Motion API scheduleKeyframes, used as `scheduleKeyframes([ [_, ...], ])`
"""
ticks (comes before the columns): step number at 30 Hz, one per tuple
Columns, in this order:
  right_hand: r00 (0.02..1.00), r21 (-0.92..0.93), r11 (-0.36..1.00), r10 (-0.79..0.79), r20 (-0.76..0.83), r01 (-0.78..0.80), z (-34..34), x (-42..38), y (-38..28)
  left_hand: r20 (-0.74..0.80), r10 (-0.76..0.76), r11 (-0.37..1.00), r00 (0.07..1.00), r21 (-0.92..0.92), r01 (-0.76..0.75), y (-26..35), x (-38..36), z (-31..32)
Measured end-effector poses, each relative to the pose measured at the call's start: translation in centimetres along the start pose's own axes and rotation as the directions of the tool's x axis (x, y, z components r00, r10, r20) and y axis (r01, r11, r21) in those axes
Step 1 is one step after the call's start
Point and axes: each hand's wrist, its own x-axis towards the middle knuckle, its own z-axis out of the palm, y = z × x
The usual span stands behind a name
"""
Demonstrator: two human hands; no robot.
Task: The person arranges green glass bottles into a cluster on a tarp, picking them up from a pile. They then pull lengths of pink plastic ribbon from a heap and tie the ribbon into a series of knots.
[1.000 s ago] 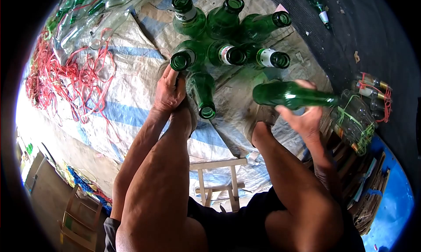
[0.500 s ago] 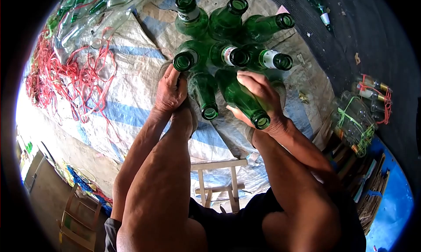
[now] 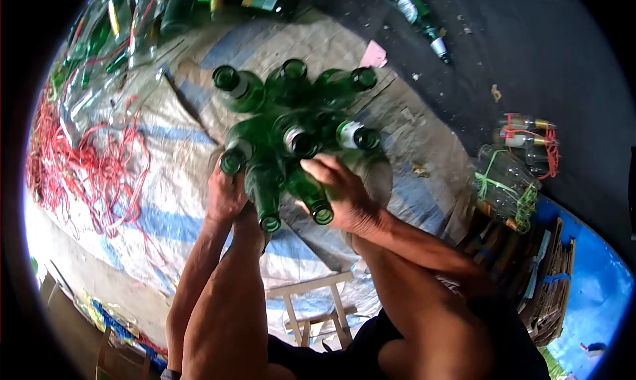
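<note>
Several green glass bottles stand bunched together between my feet, necks up, among them a front middle one (image 3: 266,191) and a labelled one (image 3: 351,134). My right hand (image 3: 338,193) is wrapped round the front right bottle (image 3: 307,188), its fingers near the neighbouring neck. At the left edge of the bunch my left hand (image 3: 225,189) lies against the left bottle (image 3: 242,142); its fingertips are partly hidden behind the glass, so whether it grips is unclear.
Red string (image 3: 99,175) is heaped at the left on the striped sheet (image 3: 172,224). More bottles (image 3: 132,29) lie at the upper left. Tied bottles (image 3: 507,181), stacked cardboard (image 3: 553,287) and a blue surface (image 3: 596,300) are at the right. A wooden frame (image 3: 311,286) stands between my legs.
The view has shifted, so the bunch appears lower and further left. The bottle in my right hand now stands closer against the others, and my right hand has closed in with it.
</note>
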Motion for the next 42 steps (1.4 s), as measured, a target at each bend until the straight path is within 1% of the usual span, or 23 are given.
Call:
scheduleKeyframes([
  [1, 0.998, 0.025, 0.998, 0.053, 0.018, -0.053, -0.4, 0.1, -0.3, -0.012, 0.015, 0.999, 1.0, 0.048, -0.014, -0.1, 0.0, 0.2],
  [3, 0.999, 0.011, 0.999, 0.036, 0.017, -0.036, -0.1, 0.0, 0.0, -0.005, 0.02, 0.996, 1.0, 0.086, -0.02, -0.2, -0.1, 0.1],
  [4, 0.999, -0.042, 0.999, -0.02, 0.04, 0.022, -0.2, 0.0, 0.3, 0.009, 0.009, 0.996, 1.0, 0.085, -0.01, -0.1, -0.1, 0.0],
  [5, 0.997, -0.032, 0.999, -0.024, 0.068, 0.027, -0.3, -0.1, 0.3, 0.023, -0.001, 0.996, 1.0, 0.085, -0.001, -0.2, -0.1, -0.1],
  [7, 0.992, -0.055, 0.998, 0.014, 0.127, -0.007, -0.1, -0.5, 0.5, -0.012, 0.009, 0.999, 1.0, 0.049, -0.009, 0.5, 0.3, -0.2],
  [9, 0.993, -0.061, 0.998, 0.015, 0.12, -0.008, 0.1, -0.5, 0.6, 0.01, -0.008, 1.0, 1.0, -0.013, 0.008, 1.3, 0.7, -0.5],
  [11, 0.993, -0.061, 0.998, 0.009, 0.118, -0.002, 0.2, -0.4, 0.6, -0.012, 0.017, 1.0, 1.0, -0.026, -0.018, 1.9, 1.1, -0.6],
  [14, 0.985, -0.037, 0.996, 0.088, 0.15, -0.083, -0.2, -0.2, 0.1, -0.005, 0.01, 0.998, 1.0, -0.056, -0.01, 2.5, 1.3, -0.9],
  [15, 0.987, -0.044, 0.997, 0.067, 0.145, -0.062, -0.2, -0.2, 0.1, -0.008, -0.008, 0.999, 1.0, -0.052, 0.008, 2.6, 1.3, -0.9],
  [17, 0.99, -0.062, 0.998, 0.029, 0.138, -0.021, -0.2, -0.2, 0.2, -0.025, 0.021, 0.999, 0.999, -0.037, -0.022, 2.4, 1.4, -0.8],
  [20, 0.979, -0.03, 0.999, 0.042, 0.202, -0.037, 0.0, -0.7, 1.1, -0.024, 0.049, 0.999, 0.999, -0.017, -0.049, 2.1, 1.4, -0.6],
  [23, 0.981, -0.021, 1.0, 0.023, 0.19, -0.019, -0.5, -1.0, 1.2, -0.044, 0.023, 1.0, 0.999, -0.014, -0.024, 2.4, 1.4, -0.7],
  [25, 0.986, -0.071, 0.995, -0.056, 0.158, 0.068, -0.9, -1.3, 1.3, -0.056, -0.005, 0.999, 0.998, -0.033, 0.003, 1.9, 1.0, -0.5],
  [26, 0.986, -0.071, 0.995, -0.052, 0.159, 0.064, -1.1, -1.8, 1.4, -0.071, 0.029, 0.999, 0.997, -0.019, -0.03, 1.2, 0.6, -0.2],
  [27, 0.984, -0.077, 0.996, -0.021, 0.174, 0.035, -1.6, -2.0, 1.1, -0.086, 0.064, 0.998, 0.994, -0.005, -0.065, 0.7, 0.4, 0.0],
  [29, 0.979, -0.008, 0.999, 0.051, 0.199, -0.05, -3.0, -1.9, 0.3, -0.005, -0.047, 0.999, 0.999, -0.019, 0.047, 1.2, 0.7, -0.4],
  [32, 0.971, -0.047, 0.996, 0.088, 0.22, -0.08, -4.5, -2.1, -0.1, -0.004, -0.074, 0.997, 0.997, -0.036, 0.074, 2.0, 1.0, -0.7],
  [36, 0.978, -0.144, 0.989, 0.073, 0.194, -0.045, -5.6, -3.4, 2.0, -0.018, -0.083, 0.996, 0.996, -0.045, 0.082, 1.6, 0.9, -0.7],
  [37, 0.966, -0.173, 0.979, 0.143, 0.217, -0.107, -6.0, -4.0, 2.7, -0.015, -0.088, 0.995, 0.996, -0.057, 0.087, 1.8, 1.1, -0.6],
  [39, 0.953, -0.266, 0.96, 0.161, 0.258, -0.09, -7.6, -4.5, 4.6, -0.005, -0.057, 0.997, 0.998, -0.046, 0.057, 1.7, 1.3, -0.6],
  [40, 0.929, -0.336, 0.939, 0.184, 0.32, -0.071, -8.6, -4.2, 5.6, -0.001, -0.09, 0.991, 0.996, -0.095, 0.09, 1.5, 1.1, -0.5],
  [41, 0.94, -0.248, 0.933, 0.304, 0.157, -0.261, -9.4, -3.9, 6.5, 0.005, -0.124, 0.982, 0.992, -0.142, 0.123, 1.4, 0.9, -0.2],
  [42, 0.951, -0.246, 0.935, 0.29, 0.112, -0.256, -10.2, -3.5, 8.4, 0.017, -0.14, 0.975, 0.99, -0.173, 0.141, 2.2, 1.3, -0.7],
])
